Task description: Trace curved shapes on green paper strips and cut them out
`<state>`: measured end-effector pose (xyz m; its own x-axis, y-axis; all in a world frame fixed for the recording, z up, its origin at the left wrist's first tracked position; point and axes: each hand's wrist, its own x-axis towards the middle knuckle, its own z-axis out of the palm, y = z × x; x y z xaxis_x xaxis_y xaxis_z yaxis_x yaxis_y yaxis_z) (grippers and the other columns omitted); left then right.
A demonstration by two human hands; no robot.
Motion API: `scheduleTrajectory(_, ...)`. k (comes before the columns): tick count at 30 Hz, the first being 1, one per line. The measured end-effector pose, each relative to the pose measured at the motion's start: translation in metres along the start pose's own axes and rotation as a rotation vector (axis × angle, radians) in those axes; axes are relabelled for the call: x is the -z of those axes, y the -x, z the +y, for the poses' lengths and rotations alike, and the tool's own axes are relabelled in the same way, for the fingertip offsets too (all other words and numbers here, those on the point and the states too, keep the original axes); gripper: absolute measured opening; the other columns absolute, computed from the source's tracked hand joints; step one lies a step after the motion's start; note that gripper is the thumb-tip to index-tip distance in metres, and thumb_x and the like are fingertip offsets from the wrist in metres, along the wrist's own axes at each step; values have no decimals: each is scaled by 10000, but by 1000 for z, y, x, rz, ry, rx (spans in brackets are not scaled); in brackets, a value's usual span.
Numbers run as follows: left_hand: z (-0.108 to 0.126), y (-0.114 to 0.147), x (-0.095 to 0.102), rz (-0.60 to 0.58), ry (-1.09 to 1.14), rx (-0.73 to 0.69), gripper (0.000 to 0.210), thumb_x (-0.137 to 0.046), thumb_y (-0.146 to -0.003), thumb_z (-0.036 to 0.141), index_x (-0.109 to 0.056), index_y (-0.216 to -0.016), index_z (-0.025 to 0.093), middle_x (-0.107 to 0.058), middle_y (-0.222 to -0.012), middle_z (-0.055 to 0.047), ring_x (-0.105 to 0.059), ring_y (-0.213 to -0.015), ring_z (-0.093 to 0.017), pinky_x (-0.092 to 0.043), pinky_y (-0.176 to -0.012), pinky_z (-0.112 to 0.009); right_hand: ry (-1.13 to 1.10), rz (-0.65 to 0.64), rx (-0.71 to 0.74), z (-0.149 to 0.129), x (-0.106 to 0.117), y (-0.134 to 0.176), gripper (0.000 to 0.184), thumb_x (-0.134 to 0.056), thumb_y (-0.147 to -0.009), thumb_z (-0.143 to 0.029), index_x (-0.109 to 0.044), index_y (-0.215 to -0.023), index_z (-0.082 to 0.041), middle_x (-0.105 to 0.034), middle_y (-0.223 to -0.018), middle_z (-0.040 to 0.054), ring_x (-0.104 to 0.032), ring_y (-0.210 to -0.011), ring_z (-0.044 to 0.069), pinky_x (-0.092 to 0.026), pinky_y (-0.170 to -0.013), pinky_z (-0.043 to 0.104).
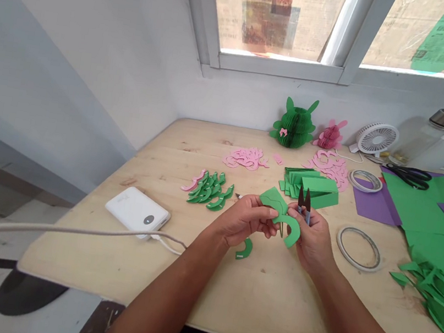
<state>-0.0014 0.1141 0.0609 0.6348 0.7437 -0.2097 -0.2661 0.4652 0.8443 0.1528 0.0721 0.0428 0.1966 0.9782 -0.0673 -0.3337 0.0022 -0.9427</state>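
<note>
Just below the left hand a small green paper crescent lies on the wooden counter, while that hand pinches a folded green paper piece and the right hand, closed around small dark-bladed snips, should probably cut slowly along its curve.

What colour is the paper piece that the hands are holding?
Green. The paper piece, held between the left hand and right hand, shows best in the head view.
</note>
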Motion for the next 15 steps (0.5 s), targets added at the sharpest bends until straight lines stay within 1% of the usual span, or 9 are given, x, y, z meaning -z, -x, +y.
scheduleTrajectory(2,0,-1,-1,46,-14,-39,289,-824,-616,341,-708,-737,106,-661,-648,-59,-588,-549,-120,-455,-557,-244,70,61,55,1,-1,2,377,-810,-662,-494,-667,-841,-194,-613,-744,-2,-513,-585,123,-435,-530,256)
scheduleTrajectory(3,0,-1,-2,70,-14,-61,286,-823,-615,342,-706,-730,107,-662,-646,-58,-586,-548,-119,-458,-566,-245,112,90,79,1,-1,3,387,-788,-685,-513,-673,-874,-196,-627,-780,10,-532,-622,136,-442,-544,259)
scheduleTrajectory(4,0,-1,-3,94,-9,-83,279,-822,-613,340,-702,-716,110,-665,-642,-57,-585,-547,-118,-463,-576,-248,144,114,104,1,-1,4,394,-756,-718,-535,-677,-901,-196,-621,-779,12,-525,-628,137,-429,-534,253)
scheduleTrajectory(6,1,-2,-5,144,12,-126,266,-824,-604,332,-689,-681,116,-668,-632,-54,-587,-543,-119,-474,-592,-254,152,132,161,2,0,6,408,-663,-800,-578,-676,-940,-195,-561,-692,-8,-449,-567,115,-352,-475,230)
scheduleTrajectory(9,2,-2,-7,220,60,-183,264,-832,-583,323,-678,-661,123,-671,-624,-50,-595,-552,-128,-482,-591,-262,71,83,198,3,1,8,427,-565,-868,-606,-658,-945,-196,-447,-567,-44,-318,-483,96,-234,-428,231)
scheduleTrajectory(11,3,-2,-8,254,93,-208,267,-836,-573,318,-672,-664,128,-669,-619,-47,-603,-565,-134,-483,-596,-263,28,32,153,3,0,8,409,-583,-858,-604,-619,-832,-197,-438,-538,-46,-287,-460,88,-197,-420,240)
scheduleTrajectory(13,4,-1,-9,265,118,-228,269,-837,-573,315,-663,-660,130,-666,-615,-45,-611,-578,-136,-488,-618,-266,-6,-30,87,3,-2,8,437,-606,-838,-605,-529,-692,-200,-427,-511,-49,-262,-434,74,-172,-417,247)
scheduleTrajectory(14,4,-1,-8,265,127,-239,270,-838,-577,314,-659,-658,129,-664,-614,-43,-614,-583,-135,-491,-631,-267,-19,-66,57,2,-3,8,457,-609,-833,-609,-499,-662,-200,-422,-502,-51,-251,-423,68,-164,-419,250)
scheduleTrajectory(15,4,-1,-8,262,136,-251,270,-838,-582,315,-658,-660,129,-664,-616,-41,-615,-587,-133,-494,-642,-267,-28,-101,32,2,-3,8,463,-606,-831,-615,-500,-661,-198,-418,-496,-54,-241,-416,63,-156,-421,252)
